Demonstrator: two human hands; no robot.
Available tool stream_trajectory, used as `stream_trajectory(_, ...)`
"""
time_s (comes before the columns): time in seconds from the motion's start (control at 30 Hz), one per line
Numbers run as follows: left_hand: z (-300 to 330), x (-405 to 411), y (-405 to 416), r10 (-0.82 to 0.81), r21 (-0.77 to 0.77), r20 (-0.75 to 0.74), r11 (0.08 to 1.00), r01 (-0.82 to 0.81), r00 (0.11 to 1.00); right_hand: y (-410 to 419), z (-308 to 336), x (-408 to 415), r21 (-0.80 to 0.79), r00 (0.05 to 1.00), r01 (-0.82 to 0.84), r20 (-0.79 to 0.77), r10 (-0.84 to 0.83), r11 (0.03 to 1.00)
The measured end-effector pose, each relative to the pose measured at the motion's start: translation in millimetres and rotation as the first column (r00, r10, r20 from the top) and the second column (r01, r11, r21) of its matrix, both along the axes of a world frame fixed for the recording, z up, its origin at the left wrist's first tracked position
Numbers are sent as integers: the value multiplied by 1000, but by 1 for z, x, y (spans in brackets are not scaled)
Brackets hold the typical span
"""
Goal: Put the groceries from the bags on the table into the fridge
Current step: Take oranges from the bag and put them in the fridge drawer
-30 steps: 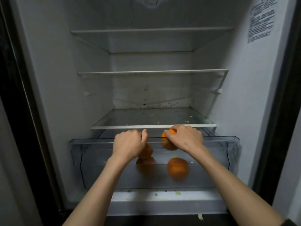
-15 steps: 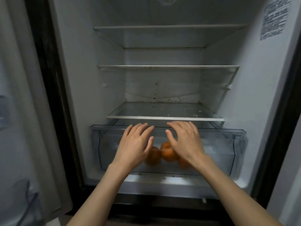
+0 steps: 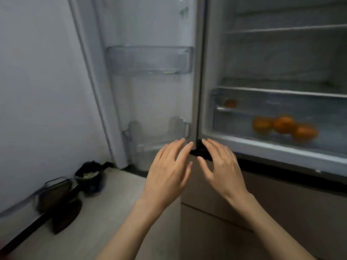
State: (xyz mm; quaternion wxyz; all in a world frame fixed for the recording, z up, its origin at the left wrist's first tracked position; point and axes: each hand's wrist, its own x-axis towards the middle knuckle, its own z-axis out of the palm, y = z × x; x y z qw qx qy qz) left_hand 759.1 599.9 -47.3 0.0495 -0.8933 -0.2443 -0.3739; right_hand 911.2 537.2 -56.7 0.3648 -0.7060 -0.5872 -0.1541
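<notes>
- While both hands hang free in front of the fridge's lower edge, the left hand (image 3: 170, 173) is spread, fingers straight and slightly fanned, holding and touching nothing.
- The right hand (image 3: 221, 168), just beside it, is likewise spread and empty, thumb angled toward the left hand.
- Half a second ago both hands sat at the crisper drawer's front; now they are drawn back and the view has swung left, showing the open door (image 3: 150, 81) and its bins.
- The oranges (image 3: 284, 126) lie together in the crisper drawer (image 3: 234, 117), at far right.
- Dark objects (image 3: 62, 199), blurred, sit by the wall on the floor at left; bare floor lies between them and the forearms.
</notes>
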Motion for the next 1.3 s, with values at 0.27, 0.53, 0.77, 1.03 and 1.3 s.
stream_trajectory(0.27,-46,-210,-45,309,-85,3,948,-308,951,-9,-61,-180,-153,947,-317,-113,302,936)
stream_trajectory(0.53,-87,-366,-39,656,-211,-203,695,-687,727,57,-77,-332,-194,786,-616,-96,610,763)
stream_trajectory(0.77,-102,-470,5,777,-302,-309,467,-831,549,145,-95,-447,-273,659,-743,-133,741,612)
stream_trajectory(1.03,-125,-565,66,842,-413,-330,278,-867,427,233,-99,-540,-335,553,-811,-175,814,479)
stream_trajectory(1.3,-172,-683,142,869,-555,-279,202,-807,410,311,-117,-649,-435,473,-821,-155,868,370)
